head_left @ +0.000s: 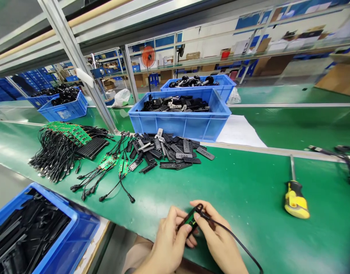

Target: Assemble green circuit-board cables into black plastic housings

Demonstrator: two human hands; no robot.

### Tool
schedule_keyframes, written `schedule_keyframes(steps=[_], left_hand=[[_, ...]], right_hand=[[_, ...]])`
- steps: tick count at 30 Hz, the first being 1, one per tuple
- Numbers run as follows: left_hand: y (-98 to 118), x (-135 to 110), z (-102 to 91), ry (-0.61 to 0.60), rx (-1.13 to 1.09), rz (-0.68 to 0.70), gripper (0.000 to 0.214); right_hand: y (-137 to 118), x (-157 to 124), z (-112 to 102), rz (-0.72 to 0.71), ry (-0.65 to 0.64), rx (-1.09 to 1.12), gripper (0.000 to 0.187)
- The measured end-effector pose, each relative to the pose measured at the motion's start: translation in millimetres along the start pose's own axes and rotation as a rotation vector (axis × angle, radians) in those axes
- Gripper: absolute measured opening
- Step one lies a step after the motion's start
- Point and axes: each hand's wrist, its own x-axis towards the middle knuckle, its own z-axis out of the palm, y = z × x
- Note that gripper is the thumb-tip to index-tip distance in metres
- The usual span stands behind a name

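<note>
My left hand point(167, 241) and my right hand point(219, 238) meet at the near edge of the green bench point(249, 190), both pinched on one small black housing with a green circuit board point(191, 220) in it. A black cable point(237, 241) runs from that piece to the lower right, past my right wrist. Further back lies a heap of black plastic shells point(166, 150). Left of the heap lie loose green boards with black leads point(112, 167).
A blue bin of black parts point(180, 120) stands behind the heap, another blue bin point(220, 85) behind it. A bundle of wired boards point(63, 148) lies at left. A blue bin point(74, 236) sits at lower left. A yellow-handled screwdriver point(294, 194) lies at right.
</note>
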Motion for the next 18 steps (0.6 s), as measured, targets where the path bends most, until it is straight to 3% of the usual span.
schedule_keyframes(steps=[5, 7, 10, 12, 13, 15, 18], left_hand=[[1.5, -0.7, -0.5, -0.027, 0.06, -0.033, 0.028], [7.6, 1.3, -5.1, -0.03, 0.093, -0.048, 0.024], [22.5, 8.1, -21.8, -0.004, 0.285, -0.022, 0.02], [32.6, 14.8, -36.3, -0.002, 0.457, 0.019, 0.02], [36.7, 18.4, -43.0, -0.018, 0.531, 0.034, 0.021], [41.9, 25.5, -52.8, -0.076, 0.648, 0.039, 0.026], [42.5, 34.4, -57.8, -0.146, 0.807, 0.033, 0.027]], right_hand=[[-4.6, -0.3, 6.0, -0.031, 0.119, -0.003, 0.026], [-5.2, -0.9, 2.3, -0.04, 0.111, -0.043, 0.028], [-5.3, -5.0, -12.9, 0.021, -0.096, -0.065, 0.034], [-5.2, -8.3, -25.9, 0.1, -0.253, 0.085, 0.049], [-4.9, -9.2, -32.0, 0.106, -0.26, 0.178, 0.054], [-3.1, -8.4, -41.6, 0.022, -0.151, 0.215, 0.047], [2.5, -1.6, -46.5, -0.247, -0.054, -0.217, 0.026]])
